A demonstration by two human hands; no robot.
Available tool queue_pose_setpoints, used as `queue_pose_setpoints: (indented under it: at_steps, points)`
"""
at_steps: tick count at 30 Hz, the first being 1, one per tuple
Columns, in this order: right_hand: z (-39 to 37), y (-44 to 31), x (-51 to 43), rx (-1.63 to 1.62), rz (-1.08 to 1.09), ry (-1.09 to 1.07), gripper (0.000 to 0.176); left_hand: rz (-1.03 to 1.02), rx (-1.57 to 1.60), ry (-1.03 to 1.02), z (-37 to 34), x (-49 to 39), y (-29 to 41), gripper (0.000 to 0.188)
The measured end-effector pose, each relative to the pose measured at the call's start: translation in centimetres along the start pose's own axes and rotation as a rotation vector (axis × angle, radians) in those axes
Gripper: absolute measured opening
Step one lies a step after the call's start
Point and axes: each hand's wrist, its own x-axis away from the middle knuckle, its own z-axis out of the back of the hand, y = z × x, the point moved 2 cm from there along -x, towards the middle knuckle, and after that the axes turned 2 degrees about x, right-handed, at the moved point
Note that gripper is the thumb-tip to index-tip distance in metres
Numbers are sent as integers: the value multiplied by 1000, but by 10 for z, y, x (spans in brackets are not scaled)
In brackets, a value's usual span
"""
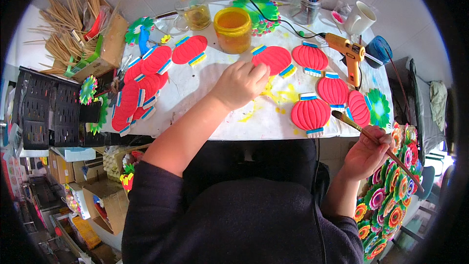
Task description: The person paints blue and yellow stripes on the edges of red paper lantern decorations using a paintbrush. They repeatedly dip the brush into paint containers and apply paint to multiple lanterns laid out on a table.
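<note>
My left hand (240, 85) reaches across the table with its fingers curled together at the lower left edge of a red lantern cutout (274, 58). That cutout has blue and yellow bands at both ends, and my fingers cover part of its edge. My right hand (372, 150) grips a paintbrush (397, 160) by its handle, at the table's front right. Its dark bristles point up and left, beside another red lantern (310, 114) with blue and white bands. An open jar of yellow paint (233, 31) stands behind my left hand.
More red lanterns lie at right (332, 90) and overlap in a pile (128, 99) at left. A hot glue gun (346, 53) with a black cord, a blue paint jar (379, 50), a mug (361, 18), a glass cup (198, 16) and a brush jar (306, 9) stand farther back.
</note>
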Motion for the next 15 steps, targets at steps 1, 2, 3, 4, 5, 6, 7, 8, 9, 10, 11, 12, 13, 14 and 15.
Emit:
queue_pose_setpoints:
  at_steps: [1,2,3,4,5,6,7,8,9,10,11,12,13,14,15]
  points:
    - [2,-1,0,-6,-8,-8,16,3,-15,2,-8,-6,-1,16]
    - [4,-3,0,-13,-16,-17,16,7,-32,4,-15,-10,-2,9]
    - [7,-5,0,-15,-23,-24,17,10,-43,8,-24,-13,-3,6]
    - [9,-6,0,-14,-14,-21,17,43,-82,5,-32,-15,-5,8]
    - [11,-7,0,-15,-6,-18,17,74,-86,-30,-38,-16,-8,8]
    - [13,-8,0,-10,5,-12,17,102,-85,-63,-41,-18,-11,8]
    - [16,-9,0,-5,16,-6,17,130,-84,-97,-43,-19,-12,8]
    - [18,-12,-1,4,8,-27,18,252,-27,-217,-46,-18,-12,2]
    - [19,-13,-1,1,12,-28,18,280,-17,-202,-43,-22,-6,7]
    - [19,-14,-1,-1,17,-28,18,308,-5,-188,-39,-28,0,13]
    - [21,-15,-2,-1,22,-28,18,335,7,-173,-36,-35,5,18]
    - [23,-17,-3,7,36,-41,18,334,81,-185,-36,-45,9,28]
    - [24,-18,-4,7,39,-9,18,337,149,-203,-37,-58,15,38]
    - [26,-19,-4,11,43,23,19,340,220,-220,-43,-68,21,48]
    - [27,-19,-3,7,49,53,19,345,225,-352,-53,-79,25,59]
